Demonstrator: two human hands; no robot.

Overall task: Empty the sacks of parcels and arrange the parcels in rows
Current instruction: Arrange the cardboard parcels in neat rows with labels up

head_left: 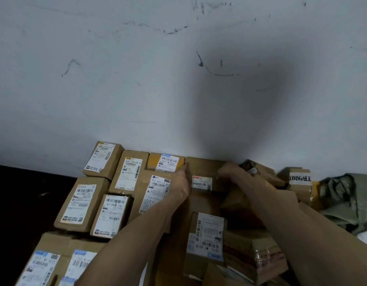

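Parcel in hand: a large plain brown cardboard box (207,168) with a small white barcode label, standing against the scuffed white wall (178,79) at the right end of the back row
Left hand (179,181): lies flat against the box's left side, fingers straight and pressing, nothing curled round it
Right hand (229,172): sits at the box's upper right edge, fingers bent over it in what looks like a grip; the fingertips are hidden
Rows so far: smaller brown labelled cartons (85,201) sit in 3 rough rows to the left, touching one another
Unsorted: loose cartons (250,254) lie heaped under the right forearm, near a crumpled grey-green woven sack (343,201)
Handling: likely stiff-walled and bulkier than its neighbours; weight cannot be judged; smooth card may slide under a flat palm, so squeezing both sides low down seems safest
Next step: probably nudging it flush with the yellow-sided carton (152,162) just beside it
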